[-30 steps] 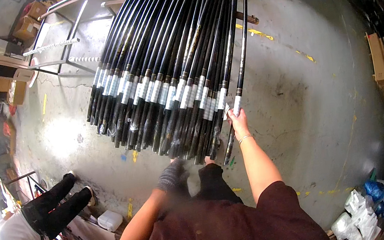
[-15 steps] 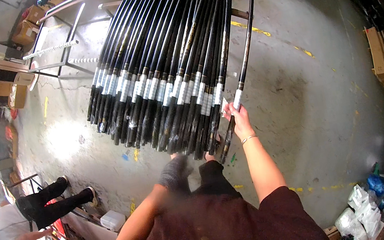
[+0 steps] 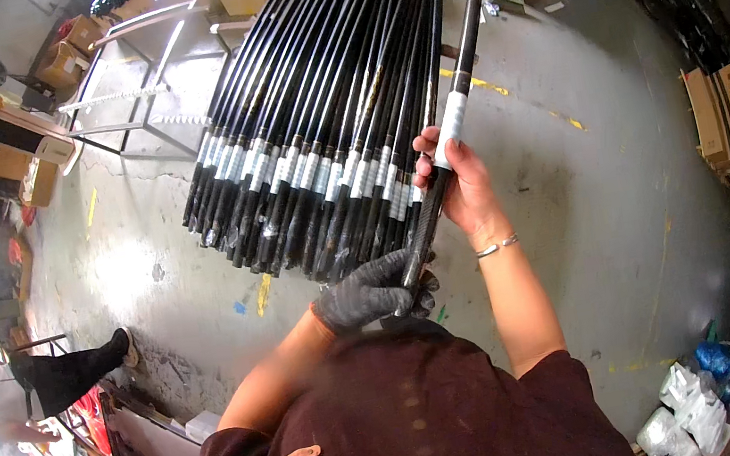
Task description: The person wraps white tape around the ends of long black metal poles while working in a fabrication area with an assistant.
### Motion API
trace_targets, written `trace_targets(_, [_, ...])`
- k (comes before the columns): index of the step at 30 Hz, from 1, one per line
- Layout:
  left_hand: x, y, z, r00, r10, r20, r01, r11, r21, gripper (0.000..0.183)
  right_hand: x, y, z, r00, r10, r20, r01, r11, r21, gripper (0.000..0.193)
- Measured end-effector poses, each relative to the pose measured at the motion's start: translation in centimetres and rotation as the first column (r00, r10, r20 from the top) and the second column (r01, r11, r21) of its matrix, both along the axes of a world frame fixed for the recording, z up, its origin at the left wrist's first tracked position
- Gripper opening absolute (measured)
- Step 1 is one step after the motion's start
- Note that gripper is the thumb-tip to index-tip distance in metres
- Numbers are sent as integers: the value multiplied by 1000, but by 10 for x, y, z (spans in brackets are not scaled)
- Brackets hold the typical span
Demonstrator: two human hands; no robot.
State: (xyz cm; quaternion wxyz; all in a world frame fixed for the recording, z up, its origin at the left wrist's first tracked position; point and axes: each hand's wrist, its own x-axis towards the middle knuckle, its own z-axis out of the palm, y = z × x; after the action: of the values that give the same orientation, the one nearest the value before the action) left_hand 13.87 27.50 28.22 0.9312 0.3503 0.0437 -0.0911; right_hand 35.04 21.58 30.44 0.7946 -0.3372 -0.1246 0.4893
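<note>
A long black pole [image 3: 466,30] with a white band [image 3: 453,119] slants up and away in front of me. My bare right hand [image 3: 469,183], a bangle at its wrist, wraps round the pole just below the band. My left hand [image 3: 364,293], in a dark grey glove, is closed round the pole's near end, close to my body. Beyond my hands and a little to the left, many similar black poles [image 3: 312,74] lie side by side in a wide bundle, their white bands roughly lined up. What holds the bundle up is mostly hidden beneath it.
A metal frame [image 3: 144,101] stands left of the bundle, near a white appliance [image 3: 11,131] and cartons. Someone in dark trousers [image 3: 73,374] is at a cluttered bench on the left. Flat cartons [image 3: 724,114] lean at the right; plastic bags [image 3: 694,405] lie lower right.
My right hand has lifted the pole up and nearer to me, away from the bundle's right side. My left hand has come across and closed on its near end.
</note>
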Motion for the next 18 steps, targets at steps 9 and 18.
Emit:
trace_targets(9, [36,47,79,948,317,-8,-316,947,53,34,-32,47,77,682,-136,719,190,982,5,36])
trace_targets(18, [35,74,74,923,381,46,-359,899,-250,41,-108,-41,75,324,320,890,168,907,-387,21])
